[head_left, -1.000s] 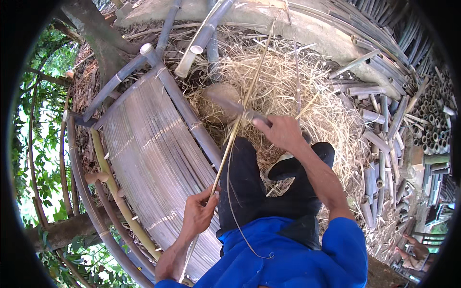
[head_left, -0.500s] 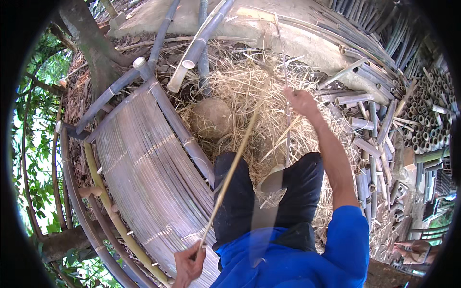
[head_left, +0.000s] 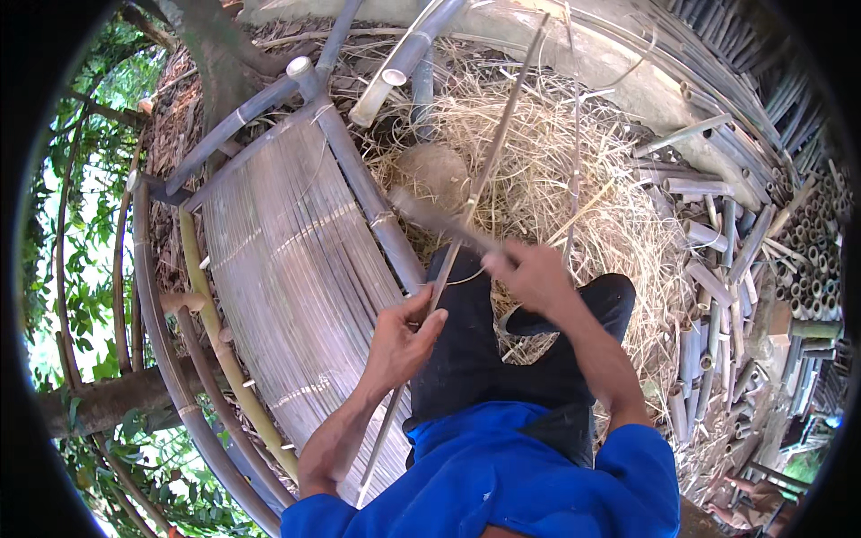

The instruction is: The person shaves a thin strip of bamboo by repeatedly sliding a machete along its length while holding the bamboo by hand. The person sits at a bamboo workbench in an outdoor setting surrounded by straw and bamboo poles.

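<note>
My left hand (head_left: 401, 343) pinches a long, thin bamboo strip (head_left: 500, 134) between thumb and fingers. It slants from the far middle down past my left thigh, its lower end beside my left forearm. In my right hand (head_left: 536, 280) is a knife, gripped by its handle. Its blade (head_left: 439, 215) is blurred by motion and crosses the strip just beyond my left hand. A thin curl hangs by the crossing point. Both hands are over my lap, the right one above my right thigh.
At my left stands a slatted bamboo bench (head_left: 278, 242) with a pole frame. Pale shavings (head_left: 583, 197) cover the ground ahead, around a rounded brown lump (head_left: 432, 173). Cut bamboo pieces (head_left: 708, 238) lie stacked at right. Part of another person (head_left: 758, 507) shows at lower right.
My left hand has moved up and right along with the strip. My right hand, with the knife, has come back toward me from the far side, and the blade now crosses the strip.
</note>
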{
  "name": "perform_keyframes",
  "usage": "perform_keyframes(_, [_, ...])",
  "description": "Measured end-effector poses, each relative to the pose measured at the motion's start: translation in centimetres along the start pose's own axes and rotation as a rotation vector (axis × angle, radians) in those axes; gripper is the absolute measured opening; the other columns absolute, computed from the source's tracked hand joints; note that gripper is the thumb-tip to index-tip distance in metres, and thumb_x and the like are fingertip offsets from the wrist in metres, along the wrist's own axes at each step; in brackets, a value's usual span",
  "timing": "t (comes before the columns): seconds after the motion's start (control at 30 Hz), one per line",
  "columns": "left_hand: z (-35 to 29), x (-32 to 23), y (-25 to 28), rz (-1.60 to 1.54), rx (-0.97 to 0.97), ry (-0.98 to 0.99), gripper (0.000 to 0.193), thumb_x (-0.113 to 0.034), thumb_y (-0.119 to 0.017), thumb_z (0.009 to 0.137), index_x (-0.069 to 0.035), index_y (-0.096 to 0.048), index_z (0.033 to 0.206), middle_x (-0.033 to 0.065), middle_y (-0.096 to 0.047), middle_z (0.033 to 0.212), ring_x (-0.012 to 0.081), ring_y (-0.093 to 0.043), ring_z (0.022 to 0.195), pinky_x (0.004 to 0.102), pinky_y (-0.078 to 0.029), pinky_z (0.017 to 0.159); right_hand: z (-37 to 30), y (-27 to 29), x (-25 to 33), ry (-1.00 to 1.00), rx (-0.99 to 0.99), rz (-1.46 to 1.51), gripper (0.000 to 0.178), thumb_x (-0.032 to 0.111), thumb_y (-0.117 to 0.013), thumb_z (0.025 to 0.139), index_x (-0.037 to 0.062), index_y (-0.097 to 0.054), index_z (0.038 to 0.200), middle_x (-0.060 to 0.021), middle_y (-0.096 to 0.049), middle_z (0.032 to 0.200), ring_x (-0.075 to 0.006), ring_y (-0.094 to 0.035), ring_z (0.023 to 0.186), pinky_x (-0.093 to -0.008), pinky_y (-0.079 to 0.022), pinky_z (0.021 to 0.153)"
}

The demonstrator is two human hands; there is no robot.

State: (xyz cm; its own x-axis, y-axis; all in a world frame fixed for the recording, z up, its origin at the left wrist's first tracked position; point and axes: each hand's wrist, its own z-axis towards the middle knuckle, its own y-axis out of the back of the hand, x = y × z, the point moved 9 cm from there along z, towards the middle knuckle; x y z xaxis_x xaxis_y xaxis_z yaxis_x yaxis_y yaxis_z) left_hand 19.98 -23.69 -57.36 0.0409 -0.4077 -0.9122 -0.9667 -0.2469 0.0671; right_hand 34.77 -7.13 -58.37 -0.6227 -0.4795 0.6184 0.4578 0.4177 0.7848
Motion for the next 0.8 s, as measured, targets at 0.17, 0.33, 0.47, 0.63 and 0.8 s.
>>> perform_keyframes(0.17, [0.4,0.0,-1.6,-0.118,-0.005,0.009,0.032,-0.012,-0.06,0.1,0.003,-0.063,0.128,-0.0059,-0.053,0.075,0.003,-0.041,0.061,0.0229,-0.035,0.053,-2.1,-0.5,2.3,0.222,0.103,-0.106,0.063,0.066,-0.059,0.089,0.0044,-0.069,0.079,-0.0189,-0.063,0.06,-0.0403,-0.066,0.061,-0.0488,-0.053,0.059])
perform_keyframes(0.33, [-0.2,0.2,-0.9,-0.09,-0.016,-0.032,0.034,-0.016,-0.062,0.101,0.0,-0.063,0.13,-0.0072,-0.052,0.069,0.001,-0.04,0.053,0.0215,-0.028,0.046,-0.9,1.2,1.2,0.14,-0.01,-0.137,0.067,0.07,-0.057,0.089,0.005,-0.07,0.075,-0.0201,-0.063,0.059,-0.0393,-0.067,0.061,-0.0501,-0.054,0.06])
perform_keyframes(0.47, [-0.5,0.7,-1.0,-0.128,-0.022,-0.011,0.029,-0.017,-0.062,0.101,-0.001,-0.065,0.126,-0.0076,-0.051,0.067,0.0006,-0.042,0.053,0.0212,-0.029,0.046,1.2,1.7,0.0,0.073,0.051,-0.165,0.061,0.064,-0.06,0.089,0.0052,-0.072,0.082,-0.0202,-0.064,0.063,-0.0406,-0.068,0.066,-0.0499,-0.054,0.064])
perform_keyframes(0.63, [-0.7,0.4,-0.2,-0.012,-0.006,-0.028,0.027,-0.013,-0.059,0.101,0.001,-0.065,0.123,-0.0071,-0.051,0.071,0.0015,-0.04,0.062,0.0219,-0.032,0.052,-1.6,-1.1,2.8,0.174,0.246,-0.251,0.057,0.067,-0.059,0.088,0.0131,-0.075,0.095,-0.0207,-0.067,0.069,-0.039,-0.07,0.073,-0.0482,-0.055,0.069])
perform_keyframes(0.8, [-2.1,1.9,-0.7,-0.115,-0.004,0.044,0.026,-0.014,-0.061,0.101,0.0,-0.065,0.122,-0.0074,-0.053,0.071,0.0015,-0.041,0.054,0.023,-0.032,0.047,1.2,1.3,-2.3,-0.138,0.141,-0.245,0.064,0.072,-0.057,0.087,0.0111,-0.074,0.089,-0.0196,-0.068,0.071,-0.0389,-0.07,0.075,-0.0496,-0.056,0.073])
